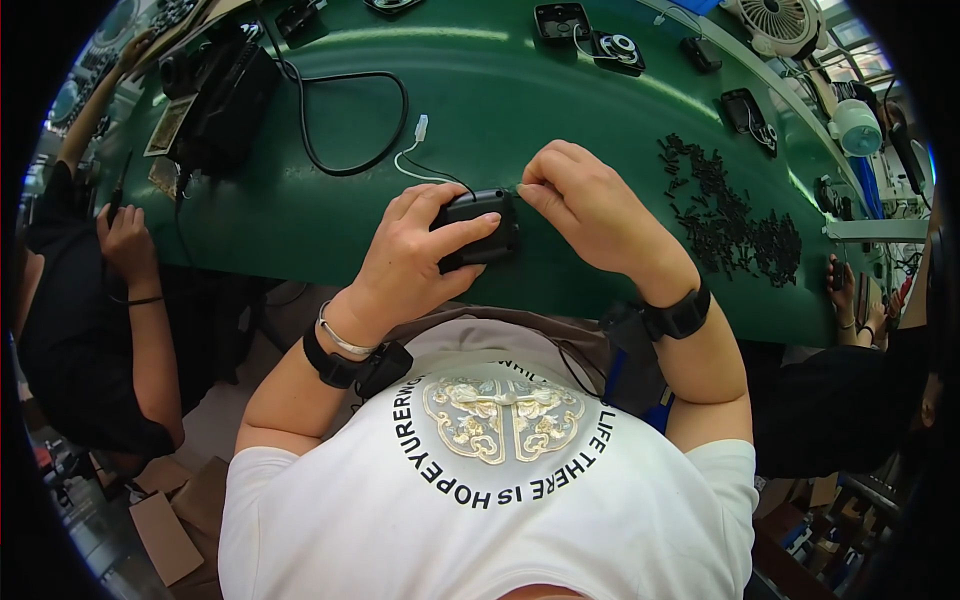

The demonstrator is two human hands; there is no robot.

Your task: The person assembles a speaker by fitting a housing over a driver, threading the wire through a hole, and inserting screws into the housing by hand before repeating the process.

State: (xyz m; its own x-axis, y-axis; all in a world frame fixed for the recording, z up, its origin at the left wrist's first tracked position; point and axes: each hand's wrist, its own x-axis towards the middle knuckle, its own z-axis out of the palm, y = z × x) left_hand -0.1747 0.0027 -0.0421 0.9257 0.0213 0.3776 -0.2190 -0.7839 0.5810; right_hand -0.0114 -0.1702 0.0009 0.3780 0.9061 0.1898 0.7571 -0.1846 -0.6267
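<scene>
A small black plastic casing (pixel 487 228) lies on the green tabletop (pixel 520 120), close to the table's front edge. My left hand (pixel 415 240) grips it from the left, fingers over its top and thumb along the near side. From its far side run thin black and white wires, ending in a white plug (pixel 421 128). My right hand (pixel 590 205) is closed in a pinch just beside the casing's upper right corner. Whatever sits between those fingertips, if anything, is too small to make out.
Many small black parts (pixel 735 225) lie scattered to the right. Other casings with wires (pixel 617 50) sit at the back. A black boxy device (pixel 225 100) and a looped black cable (pixel 400 110) are on the left. Co-workers' hands (pixel 128 240) show at both sides.
</scene>
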